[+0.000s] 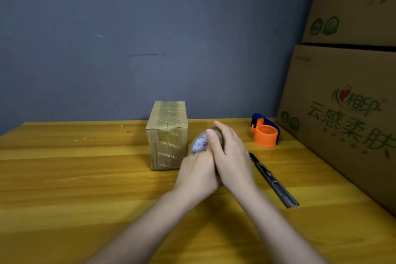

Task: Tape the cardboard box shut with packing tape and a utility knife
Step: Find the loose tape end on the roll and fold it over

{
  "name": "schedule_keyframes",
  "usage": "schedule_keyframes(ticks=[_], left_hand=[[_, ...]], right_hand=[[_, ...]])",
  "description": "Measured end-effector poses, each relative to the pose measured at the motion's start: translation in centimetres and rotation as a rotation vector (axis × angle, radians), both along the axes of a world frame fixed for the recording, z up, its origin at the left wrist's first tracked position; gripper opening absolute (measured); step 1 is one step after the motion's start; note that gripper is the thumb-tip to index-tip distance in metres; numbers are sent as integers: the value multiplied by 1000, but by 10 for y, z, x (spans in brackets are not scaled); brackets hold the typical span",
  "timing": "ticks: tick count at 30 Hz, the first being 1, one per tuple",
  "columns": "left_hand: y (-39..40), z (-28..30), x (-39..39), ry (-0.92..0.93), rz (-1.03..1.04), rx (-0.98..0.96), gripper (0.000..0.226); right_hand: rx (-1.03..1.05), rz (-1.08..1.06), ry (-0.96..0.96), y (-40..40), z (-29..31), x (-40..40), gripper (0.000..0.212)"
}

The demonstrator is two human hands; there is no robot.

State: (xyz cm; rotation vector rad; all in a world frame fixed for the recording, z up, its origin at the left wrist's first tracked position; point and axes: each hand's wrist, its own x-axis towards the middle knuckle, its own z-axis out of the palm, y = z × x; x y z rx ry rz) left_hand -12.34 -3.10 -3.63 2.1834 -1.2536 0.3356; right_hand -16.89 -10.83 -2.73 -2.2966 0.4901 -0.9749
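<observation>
A small cardboard box [166,135] stands upright on the wooden table [75,178], its top flaps closed and covered with clear tape. Just right of it, both hands hold a roll of clear packing tape [199,142] with a white label inside. My left hand [197,172] grips the roll from below. My right hand [230,154] lies over its top and right side, thumb on the rim. Most of the roll is hidden by the hands. A dark utility knife [273,180] lies on the table to the right of my right hand.
An orange and blue tape dispenser [265,132] sits at the back right of the table. Large printed cardboard cartons [342,103] are stacked along the right edge. A grey wall [150,38] closes the far side.
</observation>
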Motion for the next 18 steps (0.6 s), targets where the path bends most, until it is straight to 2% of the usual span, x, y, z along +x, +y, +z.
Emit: schedule_keyframes(ticks=[3, 5, 8, 12, 15, 18], left_hand=[[0, 4, -4, -105, 19, 22, 55], [2, 6, -4, -195, 1, -10, 59], [7, 2, 0, -321, -84, -43, 48], [15, -1, 2, -459, -133, 16, 38], [18, -7, 0, -500, -263, 45, 41], [21, -10, -1, -542, -304, 54, 45]], right_hand=[[187, -7, -89, 0, 9, -3, 46], [294, 21, -104, -4, 12, -1, 51], [452, 120, -65, -13, 13, 6, 61], [704, 417, 123, -29, 22, 0, 63], [788, 703, 327, -41, 22, -5, 67], [776, 740, 328, -46, 15, -2, 71]])
